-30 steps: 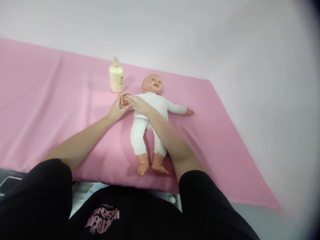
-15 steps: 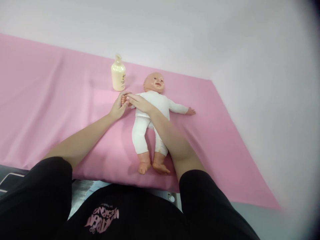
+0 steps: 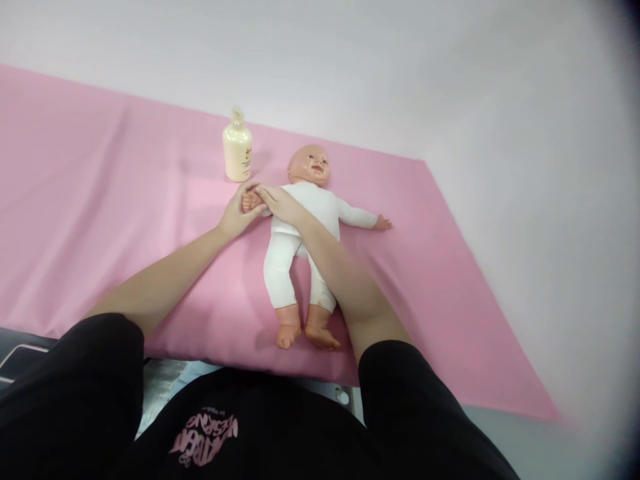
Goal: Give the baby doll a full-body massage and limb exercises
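A baby doll (image 3: 313,207) in a white top and trousers lies on its back, its head away from me. My left hand (image 3: 237,212) is wrapped round the doll's hand (image 3: 250,201) on the left side, with the thumb below it. From the right, my right hand (image 3: 279,203) closes over the same small arm at the wrist, its forearm crossing above the doll's body and leg. Some of my fingertips are hidden behind the doll's hand. Just beyond my left hand stands a cream pump bottle (image 3: 237,148), upright.
A pink padded sheet (image 3: 160,220) covers the surface under the doll, with folds on the left. Behind it rises a pale wall (image 3: 320,60). The doll's other arm (image 3: 357,215) stretches out to the right. A dark, light-edged object (image 3: 23,363) shows at the lower left.
My right fingers have shifted slightly from the doll's fingers toward its wrist, uncovering more of its hand. My left thumb has slid a little right. The doll and bottle stay put.
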Motion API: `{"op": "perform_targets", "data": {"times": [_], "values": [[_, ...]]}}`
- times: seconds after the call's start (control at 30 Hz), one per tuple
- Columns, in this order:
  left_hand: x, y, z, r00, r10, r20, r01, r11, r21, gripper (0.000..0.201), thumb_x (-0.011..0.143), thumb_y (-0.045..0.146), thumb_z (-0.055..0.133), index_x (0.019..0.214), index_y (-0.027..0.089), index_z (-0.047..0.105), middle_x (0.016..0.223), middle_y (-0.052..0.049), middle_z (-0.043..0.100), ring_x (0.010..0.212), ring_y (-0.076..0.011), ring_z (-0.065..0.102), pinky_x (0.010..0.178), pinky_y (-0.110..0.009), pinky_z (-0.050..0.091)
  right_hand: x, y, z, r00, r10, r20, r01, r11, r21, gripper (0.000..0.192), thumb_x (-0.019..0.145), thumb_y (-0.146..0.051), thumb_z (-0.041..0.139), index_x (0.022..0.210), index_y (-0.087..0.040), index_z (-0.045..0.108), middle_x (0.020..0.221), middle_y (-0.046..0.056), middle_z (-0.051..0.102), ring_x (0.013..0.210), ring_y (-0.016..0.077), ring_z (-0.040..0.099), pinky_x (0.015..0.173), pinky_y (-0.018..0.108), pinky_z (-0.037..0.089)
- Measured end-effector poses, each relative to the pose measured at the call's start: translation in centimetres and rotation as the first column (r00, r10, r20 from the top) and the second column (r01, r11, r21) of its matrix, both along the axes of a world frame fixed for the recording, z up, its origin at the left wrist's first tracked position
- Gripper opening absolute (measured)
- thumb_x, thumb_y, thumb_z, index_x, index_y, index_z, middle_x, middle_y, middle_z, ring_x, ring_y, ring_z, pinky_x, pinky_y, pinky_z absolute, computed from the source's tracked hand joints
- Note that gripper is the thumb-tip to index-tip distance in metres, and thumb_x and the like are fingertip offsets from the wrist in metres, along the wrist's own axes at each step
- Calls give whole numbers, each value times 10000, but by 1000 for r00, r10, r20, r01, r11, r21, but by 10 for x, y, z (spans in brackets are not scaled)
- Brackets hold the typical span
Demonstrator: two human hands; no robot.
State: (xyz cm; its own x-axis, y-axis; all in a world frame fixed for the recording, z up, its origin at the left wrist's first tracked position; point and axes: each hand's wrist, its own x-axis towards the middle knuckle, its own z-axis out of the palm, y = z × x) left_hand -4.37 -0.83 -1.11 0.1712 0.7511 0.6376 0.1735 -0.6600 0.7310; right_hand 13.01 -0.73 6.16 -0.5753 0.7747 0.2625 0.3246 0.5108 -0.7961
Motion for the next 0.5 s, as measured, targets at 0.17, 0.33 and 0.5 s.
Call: {"op": "perform_targets", "data": {"times": [0.17,0.33,0.5], "values": [[0,2,0,993,70,90,-67,997,-37,606,919,703,637,1277,217,579,1248,-132,680,1179,-270,677,1069,-440,539,-1,5,-4,1000,12,7,-13,998,60,334,1061,-318,364,1112,-169,659,1121,87,736,1047,189,650,1045,327,495],[-5,17,-8,956,172,239,-137,978,-155,482,920,650,677,1132,220,624,1033,-69,686,994,-210,703,936,-380,586,0,12,-11,1000,9,9,-10,993,117,333,1029,-274,428,1248,-164,653,1338,127,684,1257,204,616,1173,363,431],[-31,41,-16,897,319,305,-250,937,-246,358,897,551,706,978,226,580,951,-47,655,893,-181,663,814,-333,583,1,13,-16,998,-43,47,38,995,95,363,1020,-271,475,1328,-161,634,1393,152,664,1307,236,606,1186,435,438]]}}
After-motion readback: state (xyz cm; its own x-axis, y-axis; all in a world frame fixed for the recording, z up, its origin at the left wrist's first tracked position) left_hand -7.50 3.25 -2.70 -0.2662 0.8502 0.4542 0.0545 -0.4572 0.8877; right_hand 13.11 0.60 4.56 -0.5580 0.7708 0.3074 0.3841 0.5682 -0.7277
